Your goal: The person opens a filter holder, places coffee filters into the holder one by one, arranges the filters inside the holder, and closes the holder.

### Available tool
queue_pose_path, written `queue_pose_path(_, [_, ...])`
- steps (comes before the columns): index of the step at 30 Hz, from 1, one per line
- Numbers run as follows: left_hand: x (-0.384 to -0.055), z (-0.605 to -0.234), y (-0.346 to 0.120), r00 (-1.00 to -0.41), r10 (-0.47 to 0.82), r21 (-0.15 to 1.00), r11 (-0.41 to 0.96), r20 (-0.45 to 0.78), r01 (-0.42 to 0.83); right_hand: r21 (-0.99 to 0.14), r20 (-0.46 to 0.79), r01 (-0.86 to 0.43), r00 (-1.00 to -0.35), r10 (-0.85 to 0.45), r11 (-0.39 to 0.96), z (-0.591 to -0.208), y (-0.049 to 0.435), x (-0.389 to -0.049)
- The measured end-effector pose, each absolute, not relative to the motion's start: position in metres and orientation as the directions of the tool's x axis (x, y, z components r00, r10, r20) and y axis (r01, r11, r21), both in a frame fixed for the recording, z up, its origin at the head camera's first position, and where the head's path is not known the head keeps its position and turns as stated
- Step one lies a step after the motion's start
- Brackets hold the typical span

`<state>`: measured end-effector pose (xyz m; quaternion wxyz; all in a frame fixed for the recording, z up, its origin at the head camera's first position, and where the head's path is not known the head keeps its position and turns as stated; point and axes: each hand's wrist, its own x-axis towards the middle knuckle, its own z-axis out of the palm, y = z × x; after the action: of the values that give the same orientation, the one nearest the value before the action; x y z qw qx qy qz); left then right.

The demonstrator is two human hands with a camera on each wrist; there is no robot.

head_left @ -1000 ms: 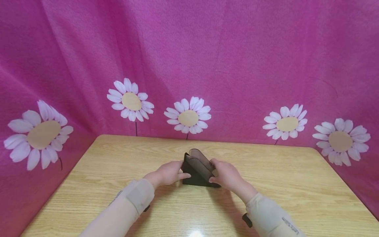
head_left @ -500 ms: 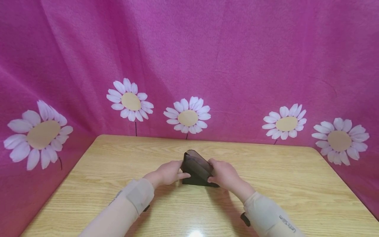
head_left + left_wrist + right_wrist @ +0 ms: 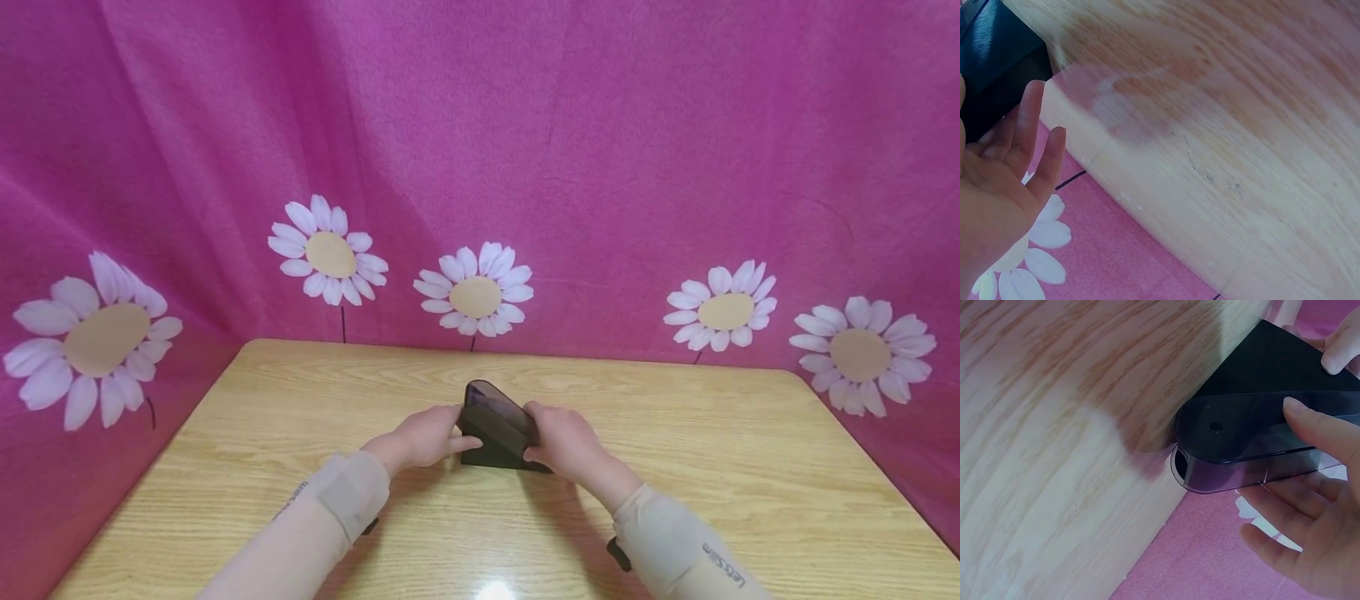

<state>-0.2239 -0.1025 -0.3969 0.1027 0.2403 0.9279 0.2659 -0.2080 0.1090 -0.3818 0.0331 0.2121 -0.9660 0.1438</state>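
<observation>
A black wedge-shaped case [image 3: 495, 454] with a smoky see-through cover [image 3: 497, 400] stands in the middle of the table. My left hand [image 3: 429, 436] holds its left end, thumb on the near face and fingers behind. In the left wrist view, some of those fingers lie beside the dark case [image 3: 1007, 62]. The right hand [image 3: 567, 437] pinches the cover's right side. In the right wrist view, the right thumb lies on the dark band of the cover [image 3: 1222, 478], with the fingers beneath. A small round pivot shows near its rounded end. The inside is hidden.
The wooden table [image 3: 300, 400] runs back to a pink cloth [image 3: 600, 167] printed with large white daisies. That cloth also hangs along both sides. Both forearms wear pale wrist bands [image 3: 663, 533].
The cover has swung slightly down toward the case, its upper edge now closer to the case's top left corner. My right hand has shifted a little left; the left hand stays nearly still.
</observation>
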Motion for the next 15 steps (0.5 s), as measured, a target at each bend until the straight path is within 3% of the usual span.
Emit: queue_pose_path(15, [-0.2194,-0.3992,-0.0974,-0.868,0.491,0.548,0.746,-0.070,0.378,-0.248,0.118,-0.418,-0.908,-0.401,0.874,-0.3810,0.1137,-0.2049])
